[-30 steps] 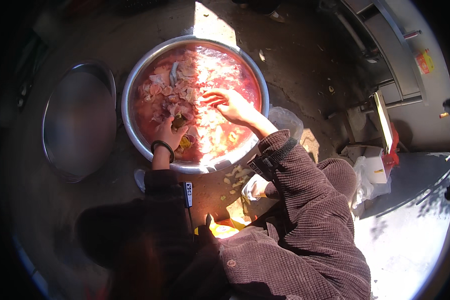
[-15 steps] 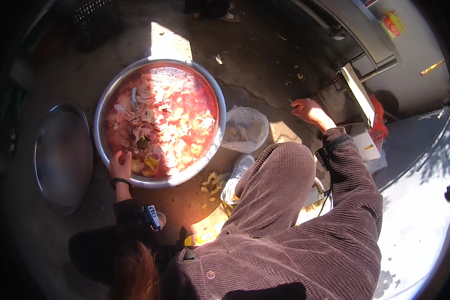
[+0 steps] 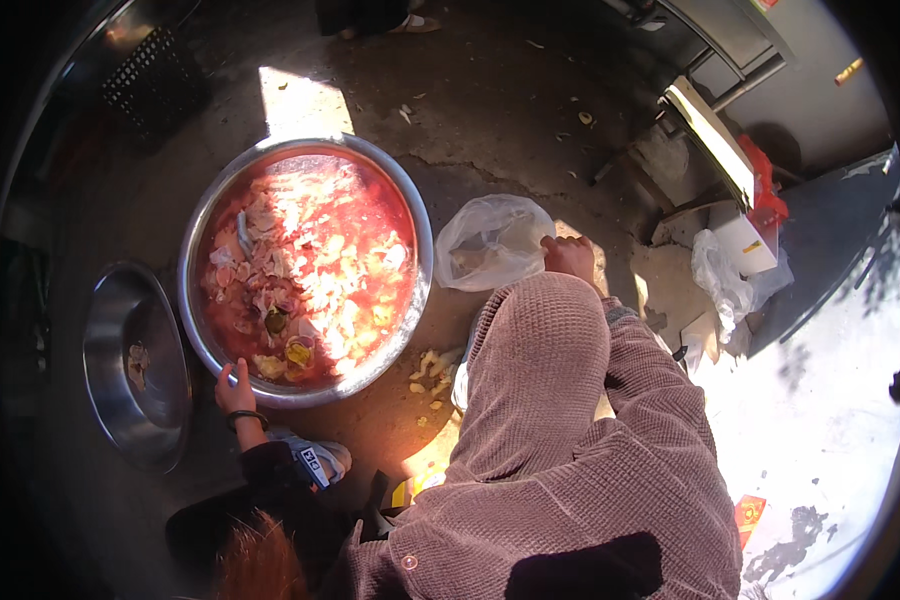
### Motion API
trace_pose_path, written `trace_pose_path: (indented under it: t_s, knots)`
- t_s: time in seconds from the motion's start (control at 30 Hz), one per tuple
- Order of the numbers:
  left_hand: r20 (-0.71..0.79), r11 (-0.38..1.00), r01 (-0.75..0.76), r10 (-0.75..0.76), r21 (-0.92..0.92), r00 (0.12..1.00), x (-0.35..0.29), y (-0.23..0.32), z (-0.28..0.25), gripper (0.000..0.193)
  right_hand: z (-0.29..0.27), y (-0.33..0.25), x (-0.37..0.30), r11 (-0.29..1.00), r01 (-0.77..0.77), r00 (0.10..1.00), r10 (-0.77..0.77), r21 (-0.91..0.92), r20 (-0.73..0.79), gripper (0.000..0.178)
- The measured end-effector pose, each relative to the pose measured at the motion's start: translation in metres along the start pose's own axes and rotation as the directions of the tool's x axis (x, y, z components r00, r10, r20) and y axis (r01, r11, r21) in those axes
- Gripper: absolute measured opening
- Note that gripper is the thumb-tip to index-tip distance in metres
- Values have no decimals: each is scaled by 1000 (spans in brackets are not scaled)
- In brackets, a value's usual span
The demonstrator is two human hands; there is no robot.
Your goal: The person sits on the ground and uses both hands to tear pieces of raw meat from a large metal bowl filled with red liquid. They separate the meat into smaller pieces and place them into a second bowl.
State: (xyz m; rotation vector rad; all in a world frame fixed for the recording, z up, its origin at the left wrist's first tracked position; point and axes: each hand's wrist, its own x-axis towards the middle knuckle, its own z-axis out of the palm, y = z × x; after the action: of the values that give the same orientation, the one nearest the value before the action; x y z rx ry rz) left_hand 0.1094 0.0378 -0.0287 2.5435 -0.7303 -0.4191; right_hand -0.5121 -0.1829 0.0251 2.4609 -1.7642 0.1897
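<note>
A large metal basin [image 3: 422,300] holds reddish liquid with many pale, fleshy pieces [image 3: 300,240], partly in bright sun. A grey strip and a few dark and yellow bits show among them. My left hand [image 3: 237,395], with a dark band at the wrist, is at the basin's lower left rim, thumb and fingers apart. A clear plastic bag [image 3: 470,235] stands on the ground right of the basin. My right hand [image 3: 573,260] is closed on the bag's right edge; its fingertips are partly hidden by the bag.
A smaller metal bowl [image 3: 175,430] with a small pale scrap sits at the left. Yellowish peelings [image 3: 432,372] lie by my shoe. A dark perforated crate [image 3: 155,80] stands far left. Rightward are a white box [image 3: 745,245], a red bag [image 3: 765,190] and a metal-legged stand [image 3: 755,75].
My right hand has come left and down from beside the stand and taken hold of the plastic bag's edge. My left hand stays near the basin rim. The whole view has shifted slightly.
</note>
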Motion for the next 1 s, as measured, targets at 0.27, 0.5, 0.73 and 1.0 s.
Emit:
trace_pose_path:
  t_s: [0.27,0.5,0.73,1.0]
  knots:
    - [359,962,95,3,-255,933,61,-36,29,78,-165,65,-114,955,-297,947,293,-16,-135,15]
    - [192,999,-22,28,-29,981,44,-27,19,80,-183,71,-237,797,-604,797,601,-31,-61,13]
    - [19,985,89,-92,148,996,19,-24,32,93,-169,61,-278,816,-558,771,577,-151,270,55]
    - [-181,955,284,-296,-86,938,-47,39,15,92,-288,1,-101,876,-374,887,434,306,-159,44]
